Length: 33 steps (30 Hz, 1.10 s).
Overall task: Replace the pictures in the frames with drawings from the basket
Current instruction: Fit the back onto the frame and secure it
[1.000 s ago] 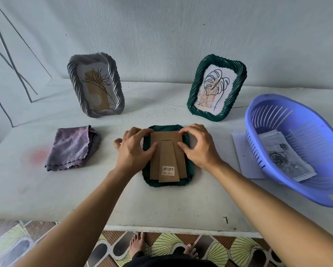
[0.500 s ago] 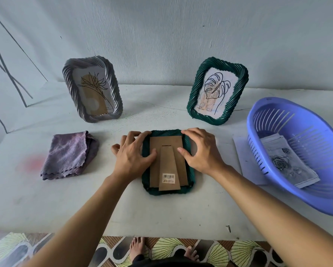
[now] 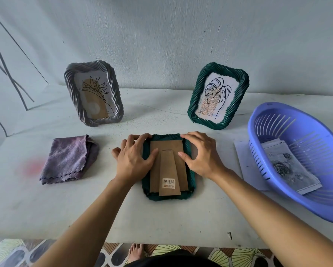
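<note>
Left hand [image 3: 134,158] and right hand [image 3: 202,156] grip the face-down green frame [image 3: 167,198] by its top corners, fingers curled over the rim, thumbs on its cardboard back [image 3: 168,149]; basket [image 3: 316,211] with a drawing [image 3: 289,170] lies right of it

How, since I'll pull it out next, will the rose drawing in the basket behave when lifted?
The rose drawing looks like thin paper, so probably light and floppy, likely sagging if held by one corner. It lies flat on the sloped floor of the basket, so pinching an edge may be fiddly.
</note>
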{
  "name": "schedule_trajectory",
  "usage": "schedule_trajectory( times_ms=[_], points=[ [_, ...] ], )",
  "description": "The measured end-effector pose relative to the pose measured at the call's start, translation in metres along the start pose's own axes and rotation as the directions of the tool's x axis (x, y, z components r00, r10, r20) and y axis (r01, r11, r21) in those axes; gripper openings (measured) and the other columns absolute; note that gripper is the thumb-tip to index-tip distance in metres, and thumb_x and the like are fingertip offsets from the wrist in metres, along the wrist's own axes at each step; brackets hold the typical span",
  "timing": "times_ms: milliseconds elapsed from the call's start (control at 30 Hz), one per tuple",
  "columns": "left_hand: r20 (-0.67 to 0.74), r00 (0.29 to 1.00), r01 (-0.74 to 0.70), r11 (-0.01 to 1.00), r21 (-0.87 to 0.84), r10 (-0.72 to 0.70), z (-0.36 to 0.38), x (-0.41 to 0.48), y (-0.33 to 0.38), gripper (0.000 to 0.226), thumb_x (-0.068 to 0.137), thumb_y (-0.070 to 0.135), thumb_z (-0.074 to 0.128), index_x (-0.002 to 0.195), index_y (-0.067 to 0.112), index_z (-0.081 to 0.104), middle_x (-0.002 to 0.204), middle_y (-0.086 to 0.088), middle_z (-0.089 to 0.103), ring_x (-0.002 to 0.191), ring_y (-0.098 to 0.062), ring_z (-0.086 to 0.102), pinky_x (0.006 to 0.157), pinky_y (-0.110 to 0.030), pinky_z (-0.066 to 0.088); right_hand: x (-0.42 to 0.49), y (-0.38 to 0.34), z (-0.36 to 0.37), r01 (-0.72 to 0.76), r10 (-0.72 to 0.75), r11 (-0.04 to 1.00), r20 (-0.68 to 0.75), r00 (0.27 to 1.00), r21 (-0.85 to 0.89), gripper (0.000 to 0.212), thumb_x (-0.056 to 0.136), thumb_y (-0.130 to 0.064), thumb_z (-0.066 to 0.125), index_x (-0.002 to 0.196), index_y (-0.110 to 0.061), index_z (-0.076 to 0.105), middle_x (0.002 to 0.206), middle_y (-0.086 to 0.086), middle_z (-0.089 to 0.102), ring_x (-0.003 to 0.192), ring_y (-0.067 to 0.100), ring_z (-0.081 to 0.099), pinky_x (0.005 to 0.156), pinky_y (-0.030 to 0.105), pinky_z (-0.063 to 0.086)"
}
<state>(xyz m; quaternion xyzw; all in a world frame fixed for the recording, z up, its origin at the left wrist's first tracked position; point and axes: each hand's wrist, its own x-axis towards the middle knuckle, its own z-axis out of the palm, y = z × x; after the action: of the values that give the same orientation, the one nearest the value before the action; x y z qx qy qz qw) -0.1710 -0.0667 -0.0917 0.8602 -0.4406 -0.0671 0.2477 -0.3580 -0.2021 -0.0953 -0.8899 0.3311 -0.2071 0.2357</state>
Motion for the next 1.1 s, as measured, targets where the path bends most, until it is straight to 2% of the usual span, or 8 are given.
schedule_trajectory(
  times_ms=[167, 333, 433, 700, 867, 1100],
  points=[
    [0.109, 0.991, 0.087, 0.99, -0.112, -0.075, -0.008, 0.013, 0.0, 0.039, 0.083, 0.055, 0.07, 0.118, 0.05, 0.055, 0.117, 0.014, 0.05, 0.121, -0.016, 0.043, 0.094, -0.043, 0.022, 0.003, -0.002, -0.001, -0.029, 0.028, 1.0, 0.022, 0.999, 0.012, 0.056, 0.079, -0.042, 0.075, 0.13, -0.021, 0.062, 0.123, -0.006, 0.06, 0.119, 0.017, 0.054, 0.105, 0.045, 0.039],
    [0.027, 0.998, 0.057, 0.984, -0.172, -0.053, -0.009, 0.007, -0.001, 0.039, 0.08, 0.056, 0.074, 0.116, 0.047, 0.061, 0.112, 0.015, 0.055, 0.115, -0.015, 0.049, 0.088, -0.037, 0.021, 0.006, -0.001, -0.002, -0.036, 0.036, 0.999, 0.026, 0.999, 0.01, 0.057, 0.076, -0.046, 0.072, 0.127, -0.021, 0.064, 0.119, -0.006, 0.062, 0.115, 0.017, 0.056, 0.101, 0.048, 0.043],
    [-0.014, 0.999, 0.042, 0.983, -0.18, -0.046, -0.007, 0.002, -0.002, 0.041, 0.08, 0.057, 0.074, 0.118, 0.044, 0.063, 0.114, 0.013, 0.059, 0.114, -0.015, 0.051, 0.087, -0.035, 0.02, 0.005, -0.001, -0.001, -0.04, 0.04, 0.999, 0.018, 0.999, 0.013, 0.055, 0.078, -0.041, 0.077, 0.128, -0.022, 0.063, 0.122, -0.006, 0.061, 0.117, 0.017, 0.054, 0.104, 0.047, 0.041],
    [0.149, 0.984, 0.114, 0.984, -0.135, -0.093, -0.013, 0.014, 0.002, 0.04, 0.081, 0.054, 0.073, 0.118, 0.051, 0.057, 0.114, 0.017, 0.051, 0.12, -0.015, 0.043, 0.091, -0.041, 0.021, 0.015, -0.008, -0.007, -0.11, 0.11, 0.994, 0.083, 0.99, -0.007, 0.053, 0.078, -0.038, 0.081, 0.125, -0.027, 0.058, 0.127, -0.008, 0.058, 0.123, 0.017, 0.049, 0.104, 0.038, 0.036],
    [0.162, 0.982, 0.124, 0.983, -0.133, -0.102, -0.013, 0.016, 0.004, 0.034, 0.082, 0.052, 0.073, 0.112, 0.051, 0.057, 0.115, 0.016, 0.052, 0.117, -0.015, 0.042, 0.087, -0.04, 0.02, 0.016, -0.008, -0.008, -0.128, 0.127, 0.992, 0.092, 0.988, 0.006, 0.049, 0.077, -0.037, 0.082, 0.12, -0.031, 0.06, 0.125, -0.01, 0.058, 0.123, 0.016, 0.048, 0.105, 0.04, 0.035],
    [0.151, 0.985, 0.105, 0.985, -0.135, -0.084, -0.012, 0.013, 0.003, 0.024, 0.083, 0.052, 0.072, 0.104, 0.052, 0.059, 0.117, 0.018, 0.049, 0.119, -0.015, 0.041, 0.091, -0.041, 0.021, 0.013, -0.005, -0.005, -0.117, 0.113, 0.99, 0.06, 0.992, 0.074, 0.043, 0.074, -0.034, 0.084, 0.111, -0.032, 0.063, 0.117, -0.012, 0.06, 0.118, 0.016, 0.052, 0.104, 0.048, 0.039]
  ],
)
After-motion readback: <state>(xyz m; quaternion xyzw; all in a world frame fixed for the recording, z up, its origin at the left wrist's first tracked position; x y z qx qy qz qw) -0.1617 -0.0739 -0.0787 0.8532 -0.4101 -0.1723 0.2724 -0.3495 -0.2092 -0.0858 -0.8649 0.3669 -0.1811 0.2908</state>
